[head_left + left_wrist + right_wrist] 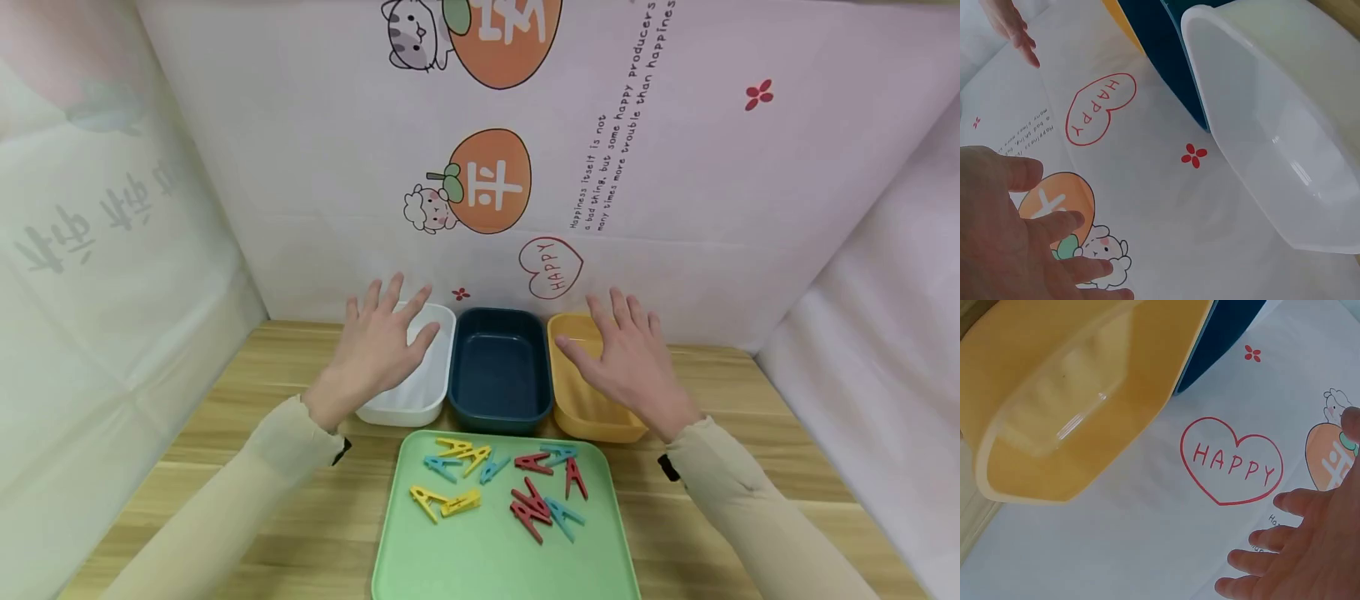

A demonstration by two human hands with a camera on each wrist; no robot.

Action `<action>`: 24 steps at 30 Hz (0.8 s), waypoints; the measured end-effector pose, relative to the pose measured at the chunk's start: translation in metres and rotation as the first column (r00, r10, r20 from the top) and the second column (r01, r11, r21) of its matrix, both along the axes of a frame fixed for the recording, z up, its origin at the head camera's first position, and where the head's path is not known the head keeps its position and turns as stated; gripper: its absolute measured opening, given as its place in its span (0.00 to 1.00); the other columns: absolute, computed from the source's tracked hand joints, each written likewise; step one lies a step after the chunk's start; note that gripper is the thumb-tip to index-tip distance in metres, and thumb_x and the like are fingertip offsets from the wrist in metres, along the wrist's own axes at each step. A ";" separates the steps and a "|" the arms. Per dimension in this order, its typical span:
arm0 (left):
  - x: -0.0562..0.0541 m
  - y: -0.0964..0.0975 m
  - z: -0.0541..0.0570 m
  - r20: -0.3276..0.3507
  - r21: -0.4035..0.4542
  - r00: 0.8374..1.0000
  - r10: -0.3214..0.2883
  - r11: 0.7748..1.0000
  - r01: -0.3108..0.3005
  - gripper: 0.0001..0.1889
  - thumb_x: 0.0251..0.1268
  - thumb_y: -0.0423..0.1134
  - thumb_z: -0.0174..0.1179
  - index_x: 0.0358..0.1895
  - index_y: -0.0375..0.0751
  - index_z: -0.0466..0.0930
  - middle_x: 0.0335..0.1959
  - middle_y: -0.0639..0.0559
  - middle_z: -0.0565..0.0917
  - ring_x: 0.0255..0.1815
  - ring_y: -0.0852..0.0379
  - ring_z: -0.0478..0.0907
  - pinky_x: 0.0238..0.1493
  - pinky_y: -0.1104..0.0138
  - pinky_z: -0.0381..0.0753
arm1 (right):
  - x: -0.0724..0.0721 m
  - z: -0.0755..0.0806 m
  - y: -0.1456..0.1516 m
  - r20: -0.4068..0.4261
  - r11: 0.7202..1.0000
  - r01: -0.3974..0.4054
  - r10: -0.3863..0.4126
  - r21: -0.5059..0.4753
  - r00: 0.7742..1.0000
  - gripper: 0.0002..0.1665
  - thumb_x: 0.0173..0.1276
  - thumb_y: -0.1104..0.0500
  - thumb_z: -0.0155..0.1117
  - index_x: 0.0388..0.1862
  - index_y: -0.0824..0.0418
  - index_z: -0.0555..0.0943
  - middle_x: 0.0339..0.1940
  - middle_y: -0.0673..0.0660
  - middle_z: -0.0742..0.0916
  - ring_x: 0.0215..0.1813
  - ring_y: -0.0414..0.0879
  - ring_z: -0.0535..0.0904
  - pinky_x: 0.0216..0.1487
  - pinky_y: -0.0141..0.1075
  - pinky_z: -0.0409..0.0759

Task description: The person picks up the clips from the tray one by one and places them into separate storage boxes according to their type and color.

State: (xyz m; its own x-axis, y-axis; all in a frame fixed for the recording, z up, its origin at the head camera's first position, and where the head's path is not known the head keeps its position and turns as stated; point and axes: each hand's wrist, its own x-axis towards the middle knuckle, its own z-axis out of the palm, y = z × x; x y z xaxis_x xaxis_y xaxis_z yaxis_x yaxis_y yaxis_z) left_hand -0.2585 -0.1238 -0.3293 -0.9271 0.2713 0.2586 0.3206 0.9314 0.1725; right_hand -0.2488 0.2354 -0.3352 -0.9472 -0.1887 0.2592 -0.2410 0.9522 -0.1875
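Observation:
My left hand (377, 346) is spread above the white bin (405, 408), its fingers straight and holding nothing. Over the yellow bin (592, 421) my right hand (633, 367) is likewise spread, with nothing in it. Between those two bins stands a dark blue bin (501, 375). In the left wrist view the white bin (1272, 144) shows a bare inside. The yellow bin (1085, 406) looks bare inside too in the right wrist view. Nearer the body, a green tray (502, 567) bears several clothespins: yellow ones (461, 502), red ones (533, 462) and blue ones (564, 518).
The bins stand side by side on a wooden table (300, 500), behind the tray. A white printed cloth (337, 167) rises right behind them, and more white cloth (885, 333) hangs at both sides.

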 end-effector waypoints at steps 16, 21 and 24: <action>0.023 -0.006 -0.014 -0.019 0.009 1.000 -0.023 1.000 0.023 0.35 0.82 0.63 0.43 0.85 0.55 0.60 0.86 0.36 0.50 0.84 0.30 0.46 0.75 0.29 0.47 | 0.023 -0.016 0.002 -0.034 1.000 -0.028 0.028 -0.002 0.999 0.59 0.75 0.20 0.44 0.84 0.64 0.61 0.86 0.71 0.55 0.84 0.71 0.47 0.78 0.70 0.43; 0.030 -0.009 -0.017 -0.022 0.009 0.999 -0.036 0.999 0.036 0.34 0.83 0.62 0.44 0.84 0.53 0.61 0.86 0.36 0.51 0.84 0.30 0.46 0.75 0.29 0.46 | 0.030 -0.019 0.000 -0.038 1.000 -0.031 0.031 0.005 0.999 0.60 0.75 0.20 0.44 0.83 0.67 0.62 0.85 0.72 0.56 0.84 0.71 0.48 0.79 0.68 0.44; 0.033 -0.010 -0.020 -0.020 0.009 0.999 -0.040 0.999 0.040 0.34 0.83 0.62 0.44 0.84 0.53 0.62 0.86 0.36 0.52 0.84 0.30 0.46 0.76 0.29 0.45 | 0.033 -0.019 -0.001 -0.055 0.999 -0.038 0.038 0.002 0.998 0.59 0.75 0.21 0.46 0.82 0.68 0.64 0.85 0.73 0.57 0.83 0.71 0.50 0.78 0.68 0.45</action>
State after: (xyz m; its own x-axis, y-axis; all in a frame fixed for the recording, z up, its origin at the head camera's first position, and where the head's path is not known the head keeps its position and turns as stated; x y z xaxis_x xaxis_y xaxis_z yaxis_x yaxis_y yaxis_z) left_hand -0.2254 -0.1337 -0.3489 -0.9103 0.3056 0.2792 0.3610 0.9162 0.1741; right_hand -0.2156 0.2343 -0.3545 -0.9235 -0.2250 0.3106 -0.2874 0.9422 -0.1720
